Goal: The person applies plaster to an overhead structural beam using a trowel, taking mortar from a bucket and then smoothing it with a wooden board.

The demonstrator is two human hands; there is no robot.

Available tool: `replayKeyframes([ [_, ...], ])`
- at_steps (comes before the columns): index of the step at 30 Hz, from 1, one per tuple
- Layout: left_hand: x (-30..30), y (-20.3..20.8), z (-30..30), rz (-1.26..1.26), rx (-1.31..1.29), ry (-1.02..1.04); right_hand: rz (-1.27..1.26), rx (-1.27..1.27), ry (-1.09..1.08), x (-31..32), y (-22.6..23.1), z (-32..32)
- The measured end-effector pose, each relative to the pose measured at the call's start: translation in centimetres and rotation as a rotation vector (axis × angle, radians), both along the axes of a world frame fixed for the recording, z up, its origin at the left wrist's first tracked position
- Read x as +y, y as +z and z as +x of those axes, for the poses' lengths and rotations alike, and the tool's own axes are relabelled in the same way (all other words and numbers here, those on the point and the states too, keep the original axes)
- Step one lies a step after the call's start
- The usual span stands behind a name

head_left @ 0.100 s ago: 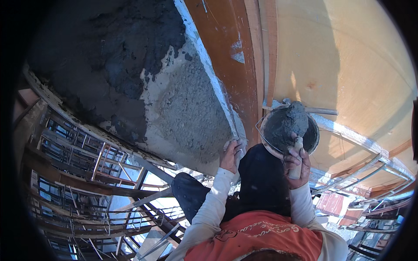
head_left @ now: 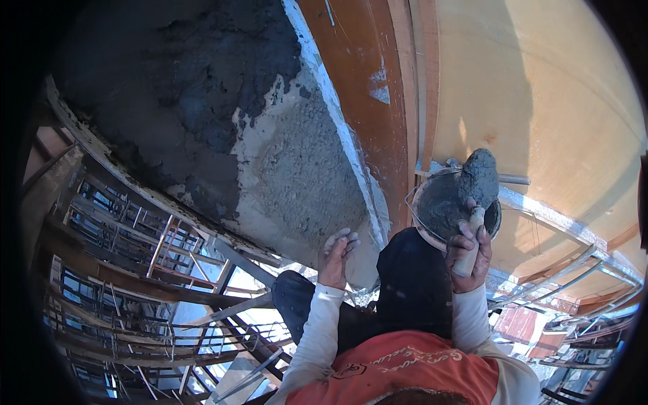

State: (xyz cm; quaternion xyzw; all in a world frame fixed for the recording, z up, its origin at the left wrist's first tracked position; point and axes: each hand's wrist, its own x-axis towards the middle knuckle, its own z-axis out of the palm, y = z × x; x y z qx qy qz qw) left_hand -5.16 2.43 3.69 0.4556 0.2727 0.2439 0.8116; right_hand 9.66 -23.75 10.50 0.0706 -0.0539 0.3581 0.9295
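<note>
My right hand (head_left: 470,253) is closed round the pale handle of a trowel (head_left: 476,217). A lump of wet grey mortar (head_left: 478,177) covers its blade, over the right side of a bucket (head_left: 420,228) that holds more mortar (head_left: 437,208). My left hand (head_left: 333,260) is held up near the lower end of the plastered surface (head_left: 304,169), fingers loosely bent and slightly apart, with nothing visible in it. That surface has rough grey mortar near the pale edge strip (head_left: 339,121) and a darker, wetter coat (head_left: 169,108) farther left.
A brown board (head_left: 358,74) runs beside the edge strip, with a large yellowish panel (head_left: 486,81) to its right. Metal bars (head_left: 560,229) cross at the right. Scaffolding poles and planks (head_left: 148,287) fill the lower left, over a drop. My knees (head_left: 412,283) are between my arms.
My left hand has come off the edge strip and moved left. The loaded trowel has shifted right and slightly up over the bucket. The whole view has shifted slightly.
</note>
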Motion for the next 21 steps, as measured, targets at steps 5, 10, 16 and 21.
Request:
replayKeyframes([
  [5,1.9,4.9,-12.7,0.767,0.139,0.362,0.19,-0.291,-0.314,3.6,7.3,0.0],
  [10,-1.6,5.5,-19.0,1.168,0.524,0.425,-0.241,-0.211,-0.948,8.6,12.2,-1.7],
  [16,-4.6,4.7,-20.6,1.536,0.699,0.381,-0.53,-0.052,-1.224,17.0,13.4,-0.6],
  [21,-5.1,4.8,-19.3,1.46,0.595,0.361,-1.183,-0.525,-0.878,32.6,10.4,-0.2],
])
